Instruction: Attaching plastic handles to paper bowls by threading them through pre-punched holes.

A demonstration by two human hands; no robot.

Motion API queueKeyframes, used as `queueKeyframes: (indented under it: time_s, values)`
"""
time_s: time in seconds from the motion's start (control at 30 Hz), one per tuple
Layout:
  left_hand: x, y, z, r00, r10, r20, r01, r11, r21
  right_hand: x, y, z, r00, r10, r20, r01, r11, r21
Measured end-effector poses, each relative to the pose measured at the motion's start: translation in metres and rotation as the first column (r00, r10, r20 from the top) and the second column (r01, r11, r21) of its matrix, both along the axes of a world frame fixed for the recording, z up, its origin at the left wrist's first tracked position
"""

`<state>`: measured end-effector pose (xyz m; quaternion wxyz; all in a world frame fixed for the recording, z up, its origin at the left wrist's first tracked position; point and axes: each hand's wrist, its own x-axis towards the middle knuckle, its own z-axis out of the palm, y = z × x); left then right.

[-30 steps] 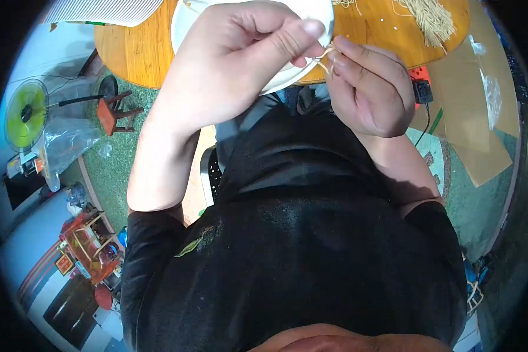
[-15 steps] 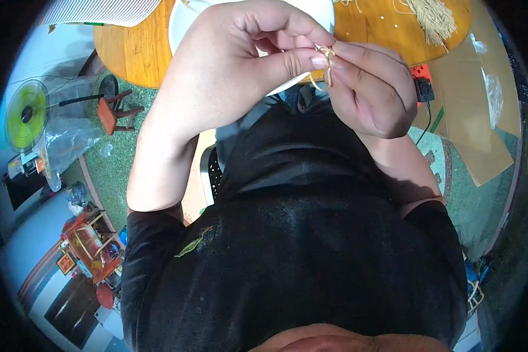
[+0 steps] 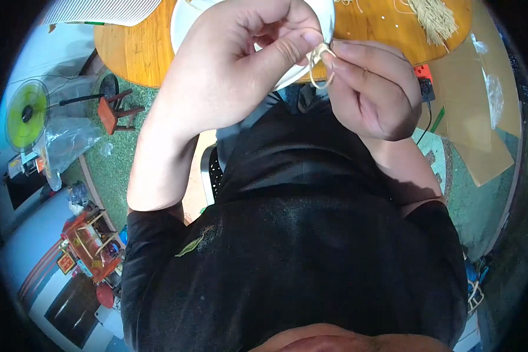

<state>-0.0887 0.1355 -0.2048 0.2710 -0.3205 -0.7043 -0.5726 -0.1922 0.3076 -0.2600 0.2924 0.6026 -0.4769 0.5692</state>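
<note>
Between my two hands is a pale cream cord [image 3: 312, 79], bent into a small loop that hangs below the fingertips. My left hand [image 3: 249, 64] pinches it between thumb and index finger, with the other fingers curled behind. From the right, my right hand [image 3: 376, 85] closes thumb and fingertips on the same cord, its remaining fingers folded in. Where the fingers meet, the cord is bunched, and the crossing of its strands is partly hidden. Under the hands stands a white round basin or plate [image 3: 188, 23] on the wooden table [image 3: 132, 53].
A bundle of cream cords [image 3: 433, 20] lies at the table's far right. Flattened cardboard [image 3: 466, 111] and a dark plug on a red socket [image 3: 423, 82] are to the right. A green fan [image 3: 26, 111] and a small red stool [image 3: 107, 114] stand left.
My left thumb and index finger have shifted slightly up and left along the cord. The hanging loop looks rounder and more open. My right hand stays nearly in place, still pinching.
</note>
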Motion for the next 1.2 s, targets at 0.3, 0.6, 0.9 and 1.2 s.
queueKeyframes:
  time_s: [0.3, 0.6, 0.9, 1.2]
  values:
    - [0.021, 0.039, 0.075, 0.447, 0.750, 0.487, -0.474, 0.661, -0.582, 0.016, 0.014, 0.013, 0.904, 0.240, 0.354, -0.281, 0.957, 0.069]
    - [0.033, 0.026, 0.050, 0.572, 0.724, 0.385, -0.348, 0.640, -0.685, 0.018, 0.002, 0.021, 0.379, 0.439, 0.815, -0.438, 0.860, -0.260]
    - [0.053, 0.023, 0.058, 0.655, 0.731, 0.192, -0.471, 0.594, -0.652, 0.006, 0.002, 0.010, 0.243, 0.287, 0.927, -0.416, 0.894, -0.168]
    - [0.050, 0.012, 0.049, 0.792, 0.452, 0.410, -0.467, 0.881, -0.071, -0.007, 0.013, 0.012, -0.112, 0.416, 0.902, -0.658, 0.650, -0.381]
